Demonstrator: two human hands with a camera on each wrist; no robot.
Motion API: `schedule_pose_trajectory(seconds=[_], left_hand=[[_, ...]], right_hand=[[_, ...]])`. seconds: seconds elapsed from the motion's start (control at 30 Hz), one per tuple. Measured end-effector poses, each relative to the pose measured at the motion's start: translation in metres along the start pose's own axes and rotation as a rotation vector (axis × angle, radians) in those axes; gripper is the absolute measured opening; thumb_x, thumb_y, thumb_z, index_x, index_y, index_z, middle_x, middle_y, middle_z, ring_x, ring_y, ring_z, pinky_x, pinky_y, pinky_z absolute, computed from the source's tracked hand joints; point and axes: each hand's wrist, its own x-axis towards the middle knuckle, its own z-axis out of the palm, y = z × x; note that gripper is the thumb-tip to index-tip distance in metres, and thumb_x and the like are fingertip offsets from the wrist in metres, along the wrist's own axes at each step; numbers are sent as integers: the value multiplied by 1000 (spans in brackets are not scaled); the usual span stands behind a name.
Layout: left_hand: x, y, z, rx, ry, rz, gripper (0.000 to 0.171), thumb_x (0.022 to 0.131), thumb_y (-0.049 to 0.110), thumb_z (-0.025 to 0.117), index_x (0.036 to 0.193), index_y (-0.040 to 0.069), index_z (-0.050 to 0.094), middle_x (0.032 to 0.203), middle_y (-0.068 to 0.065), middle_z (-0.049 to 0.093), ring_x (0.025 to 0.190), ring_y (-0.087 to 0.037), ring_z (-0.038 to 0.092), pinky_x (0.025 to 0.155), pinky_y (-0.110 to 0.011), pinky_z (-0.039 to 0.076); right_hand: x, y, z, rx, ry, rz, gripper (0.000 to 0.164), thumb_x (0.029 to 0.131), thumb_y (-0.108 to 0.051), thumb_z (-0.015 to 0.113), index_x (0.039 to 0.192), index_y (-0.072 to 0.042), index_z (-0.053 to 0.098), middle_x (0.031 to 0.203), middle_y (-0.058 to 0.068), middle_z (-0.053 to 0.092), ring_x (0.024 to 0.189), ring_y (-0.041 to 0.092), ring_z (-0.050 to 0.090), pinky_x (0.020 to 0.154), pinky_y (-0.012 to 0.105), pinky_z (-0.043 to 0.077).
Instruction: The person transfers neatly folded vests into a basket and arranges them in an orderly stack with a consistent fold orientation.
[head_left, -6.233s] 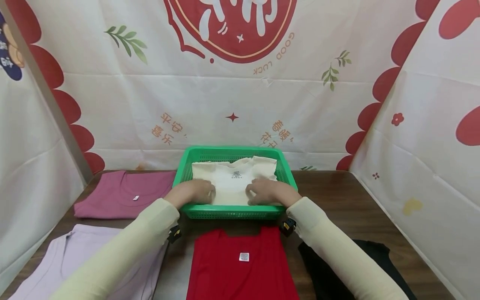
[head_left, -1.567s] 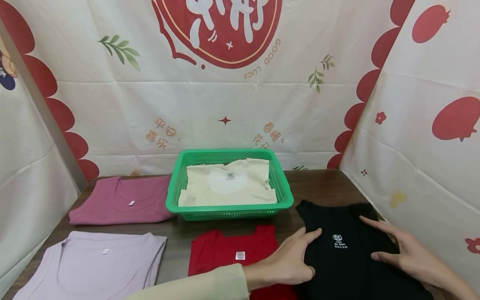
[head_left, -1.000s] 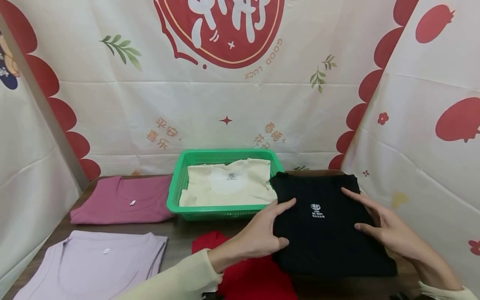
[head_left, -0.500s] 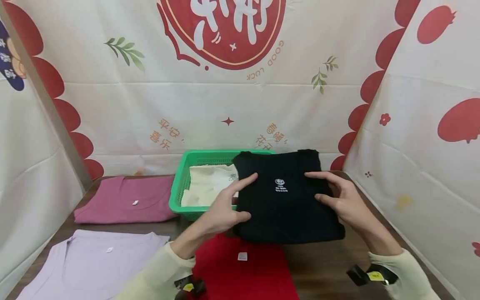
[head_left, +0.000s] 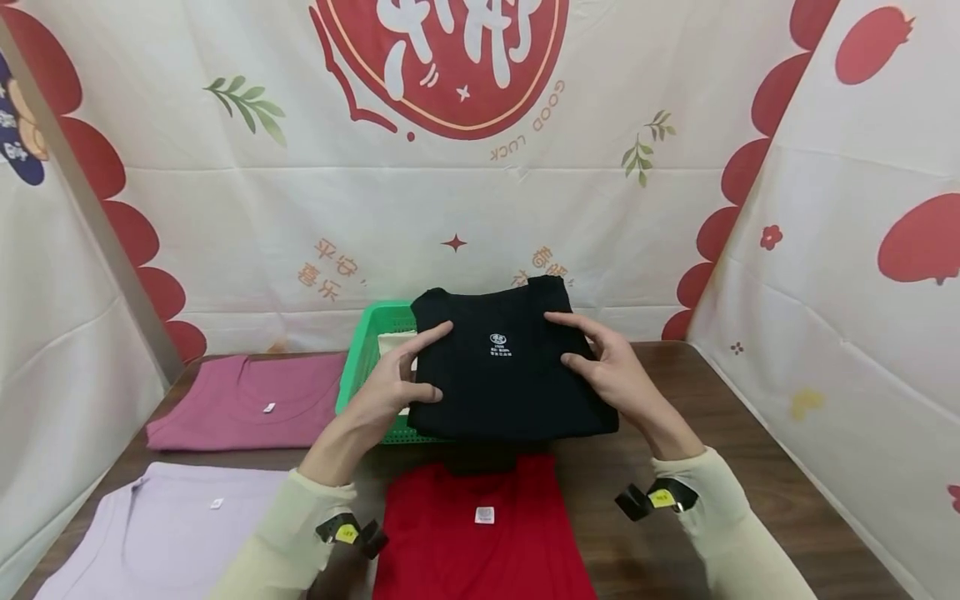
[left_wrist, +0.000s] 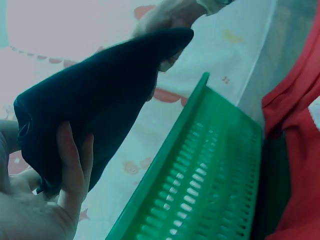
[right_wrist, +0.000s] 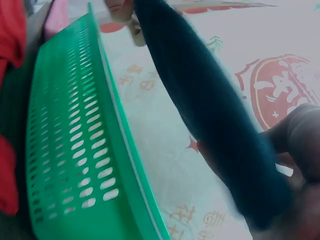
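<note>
A folded black top (head_left: 502,375) with a small white print hangs in the air over the green plastic basket (head_left: 363,358). My left hand (head_left: 375,396) grips its left edge and my right hand (head_left: 618,375) its right edge, thumbs on top. In the left wrist view, fingers (left_wrist: 72,160) support the black top (left_wrist: 95,95) from below. The right wrist view has the top (right_wrist: 205,115) edge-on, above the basket's rim (right_wrist: 117,115). Inside the basket, a cream top (head_left: 393,342) shows only at its left side; the black one hides the rest.
A folded red top (head_left: 480,550) lies in front of the basket. To the left are a folded mauve top (head_left: 247,408) and a folded lavender top (head_left: 165,542). The brown table (head_left: 675,467) is bordered by printed white cloth (head_left: 420,208) at the back and sides.
Both hands have gripped the black top, lifted it from the table's right side and carried it left over the basket. Earlier, the hands were on the cream top inside the basket.
</note>
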Motion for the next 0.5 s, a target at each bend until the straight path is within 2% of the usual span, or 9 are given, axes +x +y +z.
schedule_pose_trajectory(seconds=[0.13, 0.3, 0.4, 0.5], left_hand=[[2, 2, -10, -68, 15, -4, 79, 82, -10, 55, 150, 24, 35, 150, -4, 39, 117, -15, 56, 80, -28, 55], [3, 3, -21, -110, 30, 8, 79, 82, -12, 54, 150, 22, 34, 151, -6, 37, 114, -16, 58, 79, -28, 56], [5, 2, -27, -73, 55, 15, 79, 81, -11, 56, 150, 22, 35, 156, 5, 28, 125, -15, 48, 78, -25, 52], [7, -1, -33, -23, 91, 12, 79, 79, -8, 58, 149, 23, 37, 159, 11, 17, 140, -14, 27, 74, -24, 48]], right_hand=[[10, 3, 5, 27, 49, 11, 42, 95, -2, 54, 135, -17, 56, 144, 6, 46, 101, 18, 68, 78, 30, 57], [23, 9, 13, 145, 53, 79, 42, 96, -7, 55, 136, -17, 56, 143, 11, 49, 101, 15, 69, 79, 31, 57], [29, 12, 15, 188, 17, 92, 46, 97, -4, 51, 141, -18, 51, 146, 9, 46, 110, 17, 65, 81, 30, 56], [34, 15, 17, 208, -41, 92, 53, 96, 0, 47, 146, -20, 43, 153, 5, 37, 124, 21, 55, 85, 27, 54]])
